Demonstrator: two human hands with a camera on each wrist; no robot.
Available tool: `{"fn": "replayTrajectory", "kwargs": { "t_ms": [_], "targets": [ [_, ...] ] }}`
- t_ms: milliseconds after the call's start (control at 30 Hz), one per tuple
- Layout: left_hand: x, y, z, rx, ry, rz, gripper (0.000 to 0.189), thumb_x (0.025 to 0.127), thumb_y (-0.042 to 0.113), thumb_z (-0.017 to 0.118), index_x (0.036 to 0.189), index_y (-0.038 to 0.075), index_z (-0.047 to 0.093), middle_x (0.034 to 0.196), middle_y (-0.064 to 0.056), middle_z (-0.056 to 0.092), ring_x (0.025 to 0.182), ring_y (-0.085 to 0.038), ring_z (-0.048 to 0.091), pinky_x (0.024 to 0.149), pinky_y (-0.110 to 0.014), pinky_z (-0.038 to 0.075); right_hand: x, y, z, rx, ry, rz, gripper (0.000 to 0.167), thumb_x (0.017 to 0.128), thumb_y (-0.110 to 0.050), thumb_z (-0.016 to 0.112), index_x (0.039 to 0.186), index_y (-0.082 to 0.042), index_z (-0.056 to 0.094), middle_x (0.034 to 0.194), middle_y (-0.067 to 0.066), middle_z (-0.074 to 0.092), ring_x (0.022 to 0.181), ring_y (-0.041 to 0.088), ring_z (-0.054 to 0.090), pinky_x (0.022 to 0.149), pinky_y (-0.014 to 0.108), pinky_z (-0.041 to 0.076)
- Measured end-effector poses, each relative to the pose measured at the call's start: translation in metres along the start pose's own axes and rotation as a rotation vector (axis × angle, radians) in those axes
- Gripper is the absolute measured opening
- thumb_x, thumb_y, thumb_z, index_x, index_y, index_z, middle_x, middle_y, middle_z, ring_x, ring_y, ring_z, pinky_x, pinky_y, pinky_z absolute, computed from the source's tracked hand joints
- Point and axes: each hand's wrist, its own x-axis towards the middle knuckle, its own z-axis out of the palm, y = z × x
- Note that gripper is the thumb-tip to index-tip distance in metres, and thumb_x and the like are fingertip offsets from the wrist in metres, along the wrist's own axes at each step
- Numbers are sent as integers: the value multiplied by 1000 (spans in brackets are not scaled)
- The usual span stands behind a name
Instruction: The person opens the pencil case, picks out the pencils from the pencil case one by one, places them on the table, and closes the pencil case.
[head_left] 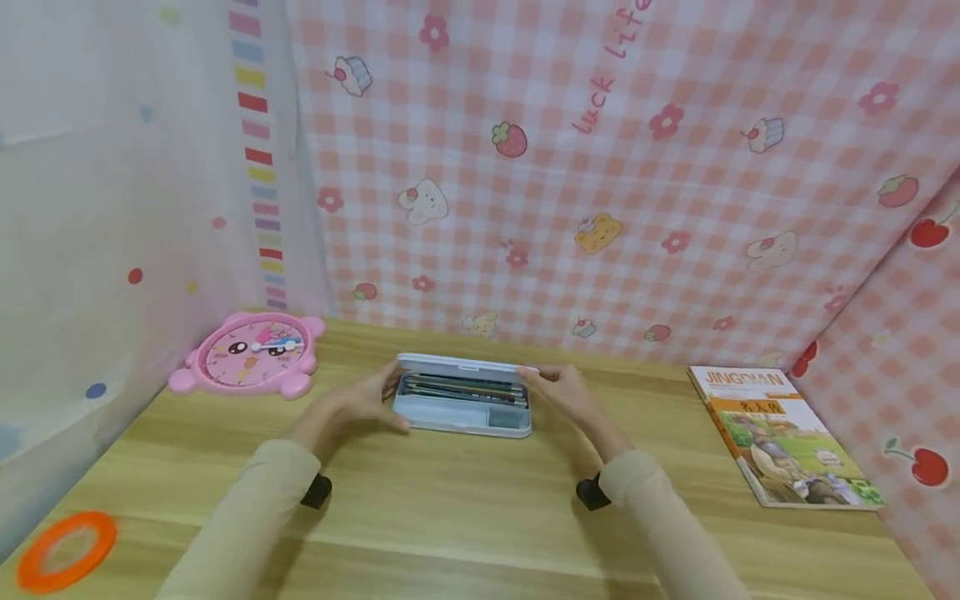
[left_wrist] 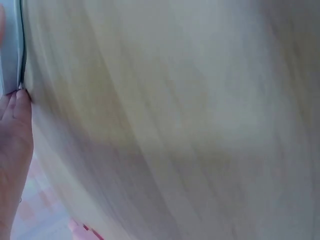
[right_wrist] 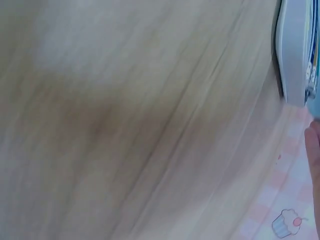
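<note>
A pale blue-white pencil case [head_left: 438, 413] lies on the table with its lid [head_left: 438, 364] raised at the back. Several pencils [head_left: 465, 388] sit lengthwise in its rear part, and a small grey-green compartment shows at front right. My left hand [head_left: 363, 398] holds the case's left end, thumb along the front corner and fingers partly hidden behind. With thumb and fingers, my right hand [head_left: 566, 393] pinches the right corner of the lid. The left wrist view catches the fingers [left_wrist: 22, 106] against the case's end; in the right wrist view only part of the right hand [right_wrist: 313, 155] shows.
Left of the case stands a pink animal-shaped clock [head_left: 247, 354]. An orange ring [head_left: 101, 537] lies at the table's left front. At the right is a book [head_left: 787, 442] with an illustrated cover. Behind the wooden table [head_left: 450, 517] hangs a pink checked cloth [head_left: 465, 242].
</note>
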Motion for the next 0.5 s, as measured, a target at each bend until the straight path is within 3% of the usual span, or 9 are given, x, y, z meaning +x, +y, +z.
{"fn": "replayTrajectory", "kwargs": {
  "t_ms": [100, 133, 167, 200, 267, 400, 433, 500],
  "targets": [
    [-3, -2, -2, -34, 0, 26, 124, 65, 4, 78, 144, 5, -17, 151, -24, 5, 140, -38, 8, 114, -47, 10, 10, -3, 5, 33, 63, -7, 51, 90, -46, 50, 108, -2, 67, 102, 19, 67, 80, 22, 60, 73, 33, 51],
    [-3, -1, -3, -37, -3, 47, 126, 64, 4, 78, 144, 7, -19, 152, -23, 3, 140, -37, 5, 114, -47, 8, 14, -4, 6, 55, 78, -12, 49, 92, -42, 47, 109, 0, 66, 112, 19, 65, 91, 25, 62, 80, 38, 52],
    [-4, 0, -3, -26, 6, 57, 128, 64, 4, 78, 143, 9, -22, 153, -21, 0, 141, -36, 3, 115, -47, 6, 17, -5, 7, 87, 92, -16, 49, 94, -39, 45, 109, 4, 64, 111, 23, 64, 88, 29, 63, 79, 41, 53],
    [-4, 2, -3, 27, 23, 67, 129, 64, 7, 79, 142, 9, -24, 152, -22, -3, 141, -36, 1, 114, -49, 5, 20, -6, 7, 125, 102, -18, 49, 96, -35, 43, 109, 7, 63, 113, 26, 61, 95, 34, 63, 83, 44, 53],
    [-4, 6, -3, 159, 70, 56, 132, 63, 14, 81, 141, 9, -25, 152, -21, -8, 140, -37, -4, 114, -50, 2, 26, -9, 6, 174, 145, -17, 48, 97, -29, 41, 106, 14, 60, 114, 32, 58, 93, 40, 63, 81, 46, 54],
    [-3, 18, -2, 496, 133, -21, 136, 58, 32, 83, 143, 4, -19, 151, -19, -18, 140, -38, -10, 114, -51, 1, 35, -6, 2, 201, 198, 34, 42, 96, -22, 45, 106, 16, 59, 115, 34, 56, 88, 43, 64, 75, 44, 56],
    [-2, 22, -2, 545, 124, -39, 135, 58, 33, 83, 143, 3, -18, 151, -17, -19, 140, -36, -11, 115, -49, 1, 38, -2, 2, 195, 203, 24, 38, 95, -19, 47, 100, 15, 63, 112, 31, 59, 85, 39, 66, 72, 41, 57],
    [0, 27, -2, 635, 88, -56, 134, 59, 35, 82, 143, 0, -15, 151, -17, -19, 140, -36, -12, 115, -48, 1, 62, 32, 6, 201, 188, 20, 32, 93, -18, 51, 97, 10, 66, 102, 28, 64, 76, 34, 67, 65, 39, 58]
  ]
}}
